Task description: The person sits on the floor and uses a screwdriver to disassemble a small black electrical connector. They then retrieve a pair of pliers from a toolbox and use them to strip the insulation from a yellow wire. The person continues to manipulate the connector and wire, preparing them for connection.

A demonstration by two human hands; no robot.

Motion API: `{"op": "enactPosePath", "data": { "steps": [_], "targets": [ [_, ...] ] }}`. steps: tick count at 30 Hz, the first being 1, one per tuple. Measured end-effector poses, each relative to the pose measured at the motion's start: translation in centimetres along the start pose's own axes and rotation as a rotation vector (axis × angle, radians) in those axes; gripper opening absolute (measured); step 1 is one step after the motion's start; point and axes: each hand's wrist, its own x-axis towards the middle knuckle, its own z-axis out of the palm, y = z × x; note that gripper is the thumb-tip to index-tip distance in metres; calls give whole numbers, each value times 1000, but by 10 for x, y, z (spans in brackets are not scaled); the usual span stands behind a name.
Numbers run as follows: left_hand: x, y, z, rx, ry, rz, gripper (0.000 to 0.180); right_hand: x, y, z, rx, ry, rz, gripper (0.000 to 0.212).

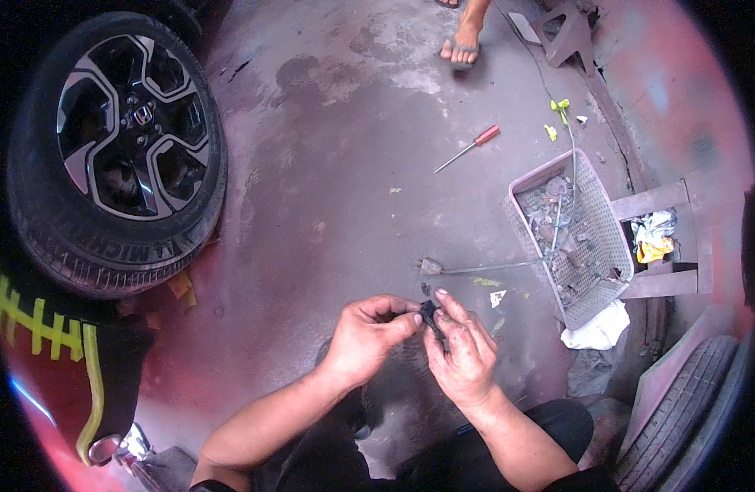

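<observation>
Near the middle of the view, my left hand (369,334) pinches a small black part (429,312) between thumb and forefinger. My right hand (463,353) grips the same part from the other side, its forefinger and thumb around it and the palm turned partly up. The part looks like dark plastic, but its exact kind is too small to make out. Just beyond my fingers, a grey electrical plug (429,266) with a cord lies on the floor.
A mesh plastic basket (523,234) holding debris stands at right, the cord running across it. Farther off lies a red-handled screwdriver (485,136). A wheel with tyre (123,262) lies at left above a taped red panel (33,369). Another person's foot (463,47) shows at the top.
</observation>
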Motion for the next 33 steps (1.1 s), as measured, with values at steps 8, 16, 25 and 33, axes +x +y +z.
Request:
{"op": "enactPosePath", "data": {
  "steps": [8, 16, 25, 33],
  "targets": [
    [6, 4, 2, 102, -22, 24, 19, -5, 1, -9, -57, -66, -62, 35],
    [19, -13, -1, -1, -42, -14, 22, -14, 14, 0, -138, -49, -168, 34],
    [23, -14, -2, 50, -54, 13, 21, -18, 15, 3, -75, -69, -72, 34],
    [25, -21, 2, 218, -117, 151, 19, -17, 7, 3, 208, 29, 355, 38]
  ]
}}
